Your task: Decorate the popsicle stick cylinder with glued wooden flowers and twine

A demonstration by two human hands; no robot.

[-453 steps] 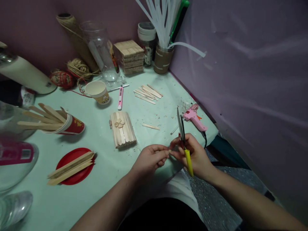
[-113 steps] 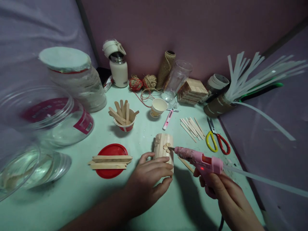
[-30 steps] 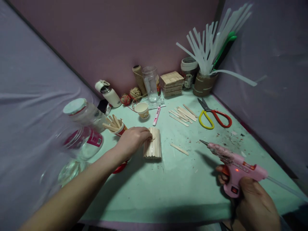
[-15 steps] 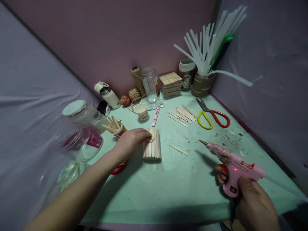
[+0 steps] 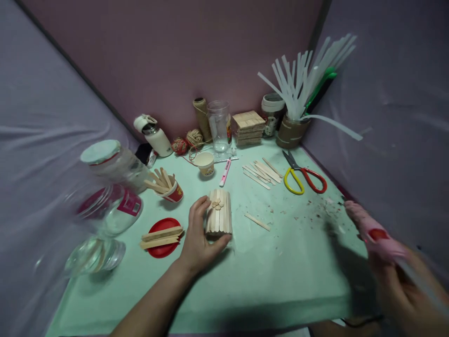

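Observation:
My left hand (image 5: pixel 199 238) curls around the left side and lower end of a craft-stick-covered cylinder (image 5: pixel 219 222), fingers along its left edge and thumb by the bottom end. A small flower of rounded wooden pieces (image 5: pixel 218 204) sits on the cylinder's upper face. Off to the right, my right hand (image 5: pixel 403 285) grips a pink hot glue gun (image 5: pixel 377 234), its nozzle pointing away and up, blurred by motion. One loose craft stick (image 5: pixel 257 222) lies right of the cylinder.
Left stand a paper cup of craft sticks (image 5: pixel 171 192), a red lid with stick pieces (image 5: pixel 163 252) and clear jars (image 5: pixel 119 210). Behind are a pink cutter (image 5: pixel 225 173), a small cup (image 5: pixel 205 164) and loose sticks (image 5: pixel 263 172). Scissors (image 5: pixel 294 174) and a jar of glue sticks (image 5: pixel 293 132) stand right.
My left hand has moved off the flower to the cylinder's left side and lower end. My right hand has swung the glue gun rightward, away from the cylinder. The view has shifted slightly.

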